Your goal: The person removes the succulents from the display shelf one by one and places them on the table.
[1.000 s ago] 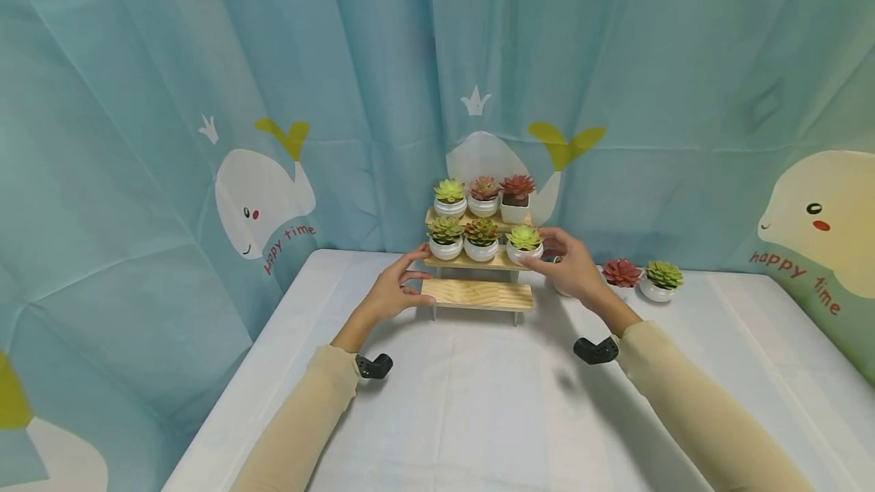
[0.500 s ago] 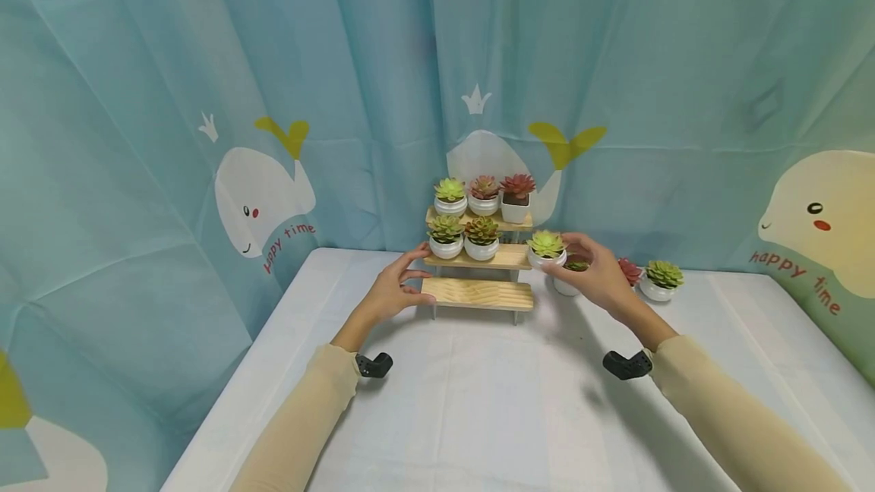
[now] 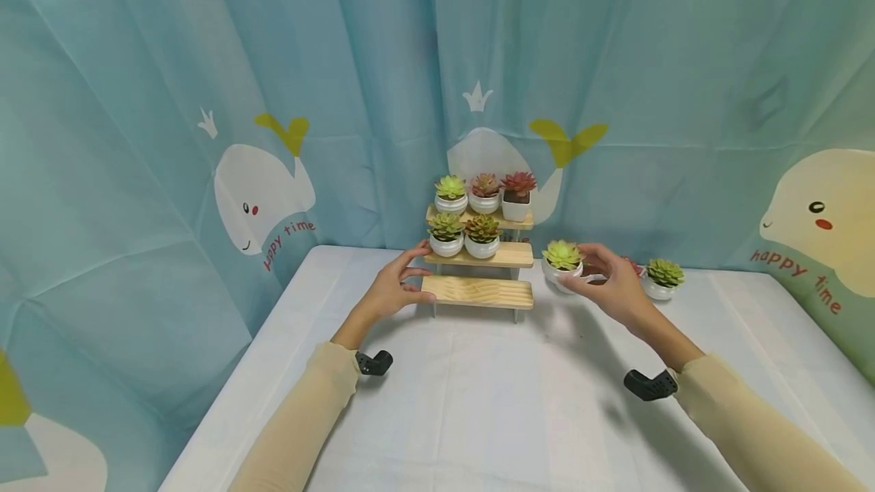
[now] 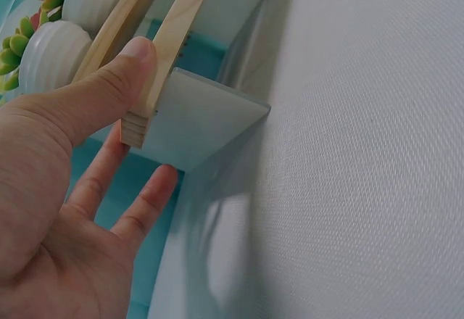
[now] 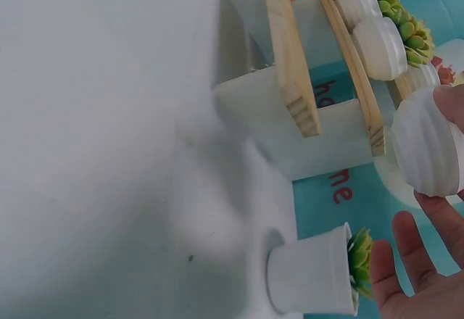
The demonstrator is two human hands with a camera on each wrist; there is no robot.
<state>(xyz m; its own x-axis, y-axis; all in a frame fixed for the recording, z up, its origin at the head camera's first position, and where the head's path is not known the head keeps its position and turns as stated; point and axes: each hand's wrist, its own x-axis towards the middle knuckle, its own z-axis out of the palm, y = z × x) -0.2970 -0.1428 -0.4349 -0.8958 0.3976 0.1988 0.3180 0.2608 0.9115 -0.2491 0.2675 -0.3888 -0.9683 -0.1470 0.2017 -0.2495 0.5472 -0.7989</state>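
Note:
My left hand [image 3: 391,291] holds the left end of a tiered wooden plant stand [image 3: 477,291]; its thumb lies on the lowest board [image 4: 174,43] in the left wrist view. My right hand [image 3: 611,291] pinches the round white pot of a light-green succulent [image 3: 563,254], off the stand's right side. In the right wrist view this pot [image 5: 426,145] is in the air, thumb on one side and fingertips on the other. Two green succulents [image 3: 481,228] in white pots occupy the middle step. Three more, one green and two reddish [image 3: 518,187], line the top step.
On the white table [image 3: 499,401], a green potted succulent [image 3: 663,275] stands at right, beside a red one [image 3: 634,266] partly hidden by my right hand. A white pot with a green plant [image 5: 312,272] sits near the stand. A blue curtain [image 3: 383,97] hangs behind.
My right hand has lifted the light-green succulent off the middle step and carried it to the right, leaving that step's right end bare. The left hand has stayed at the stand.

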